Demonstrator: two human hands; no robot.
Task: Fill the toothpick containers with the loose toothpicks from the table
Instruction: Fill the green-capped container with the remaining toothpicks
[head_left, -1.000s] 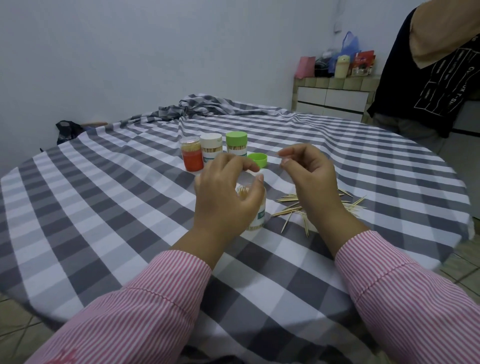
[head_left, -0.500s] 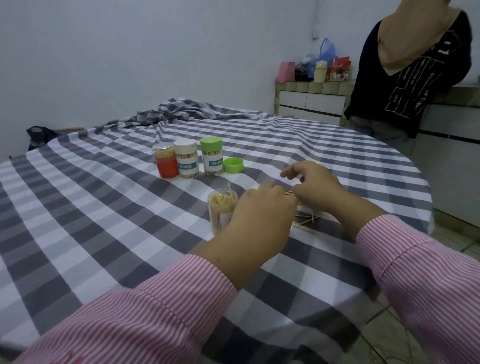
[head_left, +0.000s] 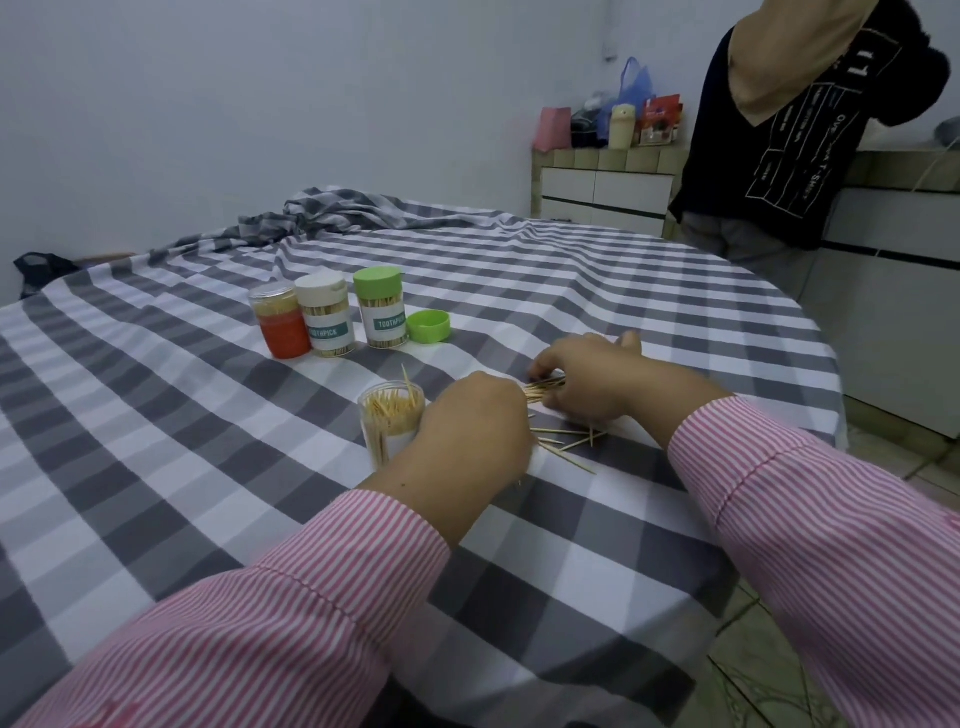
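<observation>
An open clear container (head_left: 388, 422), nearly full of toothpicks, stands on the checked tablecloth with one pick poking above its rim. My left hand (head_left: 475, 434) lies palm down just right of it, its edge overlapping the container; its fingers are hidden. My right hand (head_left: 584, 382) is down on the table, fingers curled around a small bundle of loose toothpicks (head_left: 543, 388). More loose toothpicks (head_left: 569, 441) lie scattered under and between both hands. A loose green lid (head_left: 428, 326) sits farther back.
Three closed containers stand in a row behind: orange (head_left: 279, 327), white-lidded (head_left: 328, 323), green-lidded (head_left: 383, 307). The round table's edge (head_left: 826, 364) curves close on the right. A person in a black shirt (head_left: 779, 156) stands by a counter (head_left: 602, 192) beyond it.
My left hand has let go of the open container and slid right towards the pile. My right hand has dropped from the air onto the loose toothpicks. The view has swung left.
</observation>
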